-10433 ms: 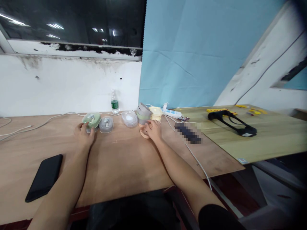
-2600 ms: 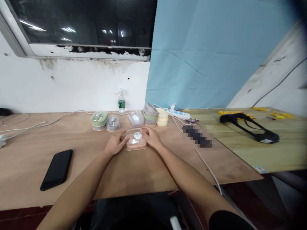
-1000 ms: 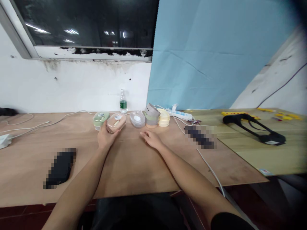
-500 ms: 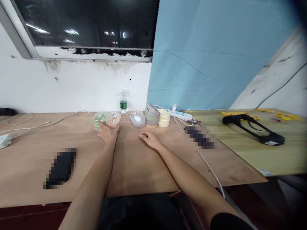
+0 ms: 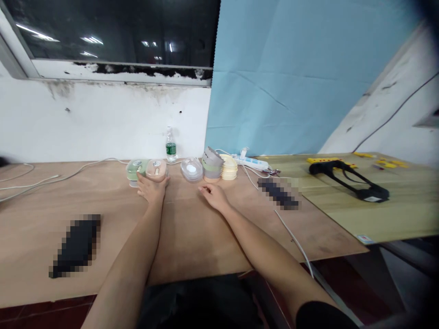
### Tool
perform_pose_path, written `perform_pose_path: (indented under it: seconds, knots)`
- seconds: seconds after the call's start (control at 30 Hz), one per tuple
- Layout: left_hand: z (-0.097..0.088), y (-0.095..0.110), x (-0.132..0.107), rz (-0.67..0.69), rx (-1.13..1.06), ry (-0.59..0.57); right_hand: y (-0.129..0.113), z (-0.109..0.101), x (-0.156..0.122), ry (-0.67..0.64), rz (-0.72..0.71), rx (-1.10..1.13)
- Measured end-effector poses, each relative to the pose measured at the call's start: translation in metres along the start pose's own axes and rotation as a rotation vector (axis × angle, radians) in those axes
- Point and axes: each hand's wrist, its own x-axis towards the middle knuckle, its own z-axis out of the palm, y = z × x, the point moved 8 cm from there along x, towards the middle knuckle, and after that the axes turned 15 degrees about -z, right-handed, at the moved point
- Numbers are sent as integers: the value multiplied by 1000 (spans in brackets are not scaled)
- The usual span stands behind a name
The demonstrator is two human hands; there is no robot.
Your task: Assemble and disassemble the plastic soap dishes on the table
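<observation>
My left hand is at the front of a pink lidded container. Its fingers and thumb reach round the two sides. A green lidded container stands against the pink one on the left. My right hand lies near the tabletop with loosely bent fingers, a small gap between them and nothing held. Just behind it are a stack of grey, green and peach rings and a stack of pale yellow pieces. Clear plastic lids lie between the pink container and the stacks.
A water bottle stands by the wall. A white power strip and cables lie at the back right. Blurred-out dark items lie on the brown table. A black frame-like object rests on the right-hand table.
The view has turned slightly right, so everything sits further left. My left hand has moved off the green container's edge and sits more squarely at the pink one. My right hand stays nearly in place.
</observation>
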Motion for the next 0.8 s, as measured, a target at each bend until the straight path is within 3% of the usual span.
perform_pose_path:
  seconds: [0.13,0.23,0.33,0.4,0.53,0.63,0.8]
  knots:
    - [-7,-1,-9,24,-58,8,18,-37,-2,335,23,-39]
    - [-19,12,-27,215,-175,15,42,-59,-7,522,63,-80]
    - [-23,32,-58,510,-294,-61,70,-71,-8,583,149,-173]
    - [-18,43,-80,682,-313,-183,86,-76,-5,577,192,-222]
    - [0,54,-113,881,-215,-426,104,-77,4,505,226,-288]
    - [6,50,-104,777,-176,-447,112,-75,7,450,249,-309]
    - [13,21,-54,379,-151,-339,120,-70,10,391,248,-308]
